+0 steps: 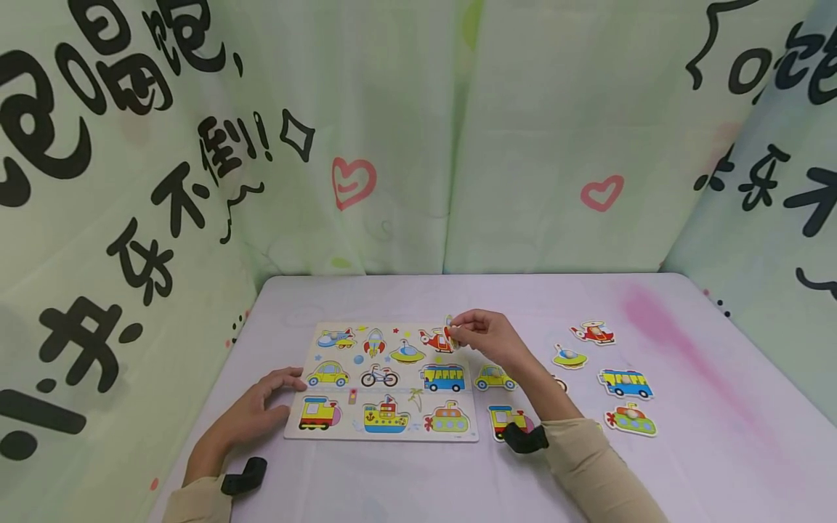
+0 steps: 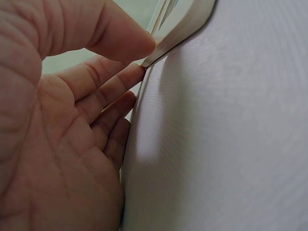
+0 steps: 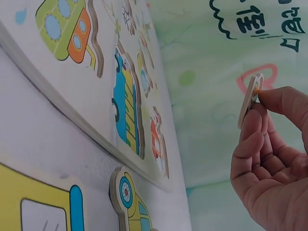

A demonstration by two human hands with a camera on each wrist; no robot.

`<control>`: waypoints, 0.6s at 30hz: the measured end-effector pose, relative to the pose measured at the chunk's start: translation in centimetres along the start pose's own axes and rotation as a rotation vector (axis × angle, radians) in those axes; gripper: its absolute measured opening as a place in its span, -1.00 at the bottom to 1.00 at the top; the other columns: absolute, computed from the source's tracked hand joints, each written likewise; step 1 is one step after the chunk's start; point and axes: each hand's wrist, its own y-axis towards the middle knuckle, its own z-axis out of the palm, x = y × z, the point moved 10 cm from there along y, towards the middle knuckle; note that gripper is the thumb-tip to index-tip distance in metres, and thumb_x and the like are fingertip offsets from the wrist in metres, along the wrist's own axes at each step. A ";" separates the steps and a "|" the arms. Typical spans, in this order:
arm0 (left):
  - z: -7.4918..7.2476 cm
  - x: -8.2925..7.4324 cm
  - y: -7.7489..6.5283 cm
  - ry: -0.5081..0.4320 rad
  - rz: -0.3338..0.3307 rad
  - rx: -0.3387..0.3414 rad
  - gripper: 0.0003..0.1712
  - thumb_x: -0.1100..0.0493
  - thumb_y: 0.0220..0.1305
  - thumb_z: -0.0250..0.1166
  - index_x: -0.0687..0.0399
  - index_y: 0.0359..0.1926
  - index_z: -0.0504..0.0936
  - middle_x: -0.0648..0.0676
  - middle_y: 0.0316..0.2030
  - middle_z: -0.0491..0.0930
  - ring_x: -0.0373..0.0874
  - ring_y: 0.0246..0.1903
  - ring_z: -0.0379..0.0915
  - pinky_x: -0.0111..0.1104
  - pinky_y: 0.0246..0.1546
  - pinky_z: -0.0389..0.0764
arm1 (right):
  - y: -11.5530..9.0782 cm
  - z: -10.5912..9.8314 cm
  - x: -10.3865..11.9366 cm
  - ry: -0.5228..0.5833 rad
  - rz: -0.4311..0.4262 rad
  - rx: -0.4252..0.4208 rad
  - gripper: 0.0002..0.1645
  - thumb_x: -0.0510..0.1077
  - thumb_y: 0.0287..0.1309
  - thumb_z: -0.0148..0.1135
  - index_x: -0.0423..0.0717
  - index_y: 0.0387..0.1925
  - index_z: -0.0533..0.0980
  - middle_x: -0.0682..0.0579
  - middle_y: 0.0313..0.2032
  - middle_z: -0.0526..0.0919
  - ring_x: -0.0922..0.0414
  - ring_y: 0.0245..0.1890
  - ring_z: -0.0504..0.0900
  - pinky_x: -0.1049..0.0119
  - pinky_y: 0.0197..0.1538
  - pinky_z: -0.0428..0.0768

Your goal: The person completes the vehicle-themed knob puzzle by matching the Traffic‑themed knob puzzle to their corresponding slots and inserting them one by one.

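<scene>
A wooden puzzle board (image 1: 386, 434) printed with vehicles lies flat on the table. My left hand (image 1: 258, 407) rests at its left edge, fingers extended and fingertips right at the rim; the left wrist view shows the thumb (image 2: 127, 41) close to the board's corner. My right hand (image 1: 487, 335) pinches a small wooden puzzle piece (image 3: 250, 100) between thumb and fingers, above the board's upper right corner near the printed helicopter (image 1: 436, 341). The piece is turned nearly edge-on, so its picture is mostly hidden.
Right of the board lie loose pieces: a yellow car (image 1: 494, 377), a train (image 1: 505, 420), a helicopter (image 1: 593, 333), a flying saucer (image 1: 569, 357), a blue bus (image 1: 625, 383) and a submarine (image 1: 631, 419). My right forearm mostly covers another piece. Printed curtains (image 1: 392, 240) enclose the table.
</scene>
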 end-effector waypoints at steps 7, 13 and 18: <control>0.0 0.2 0.1 0.004 -0.001 -0.002 -0.58 0.41 0.17 0.24 0.05 0.05 0.61 0.28 0.41 0.36 0.38 0.47 0.08 0.33 0.40 0.11 | 0.4 1.4 0.6 0.027 -0.023 0.026 -0.70 -0.08 0.35 0.30 -0.21 -0.02 0.62 -0.01 -0.25 0.75 0.01 -0.23 0.69 0.01 0.11 0.60; 0.0 0.1 0.1 0.008 0.004 -0.008 -0.58 0.42 0.16 0.24 0.05 0.04 0.62 0.28 0.40 0.37 0.38 0.46 0.09 0.33 0.40 0.11 | 0.8 2.5 0.9 0.032 -0.020 0.045 -0.72 -0.08 0.32 0.33 -0.19 -0.05 0.63 0.01 -0.25 0.75 0.01 -0.23 0.67 -0.01 0.05 0.65; 0.0 0.2 0.1 0.004 0.009 -0.011 -0.58 0.43 0.16 0.24 0.05 0.03 0.61 0.28 0.40 0.38 0.38 0.46 0.10 0.32 0.41 0.12 | 1.2 3.6 0.7 0.014 -0.003 0.053 -0.74 -0.08 0.31 0.35 -0.16 -0.08 0.63 0.03 -0.30 0.74 -0.01 -0.25 0.65 0.09 -0.04 0.67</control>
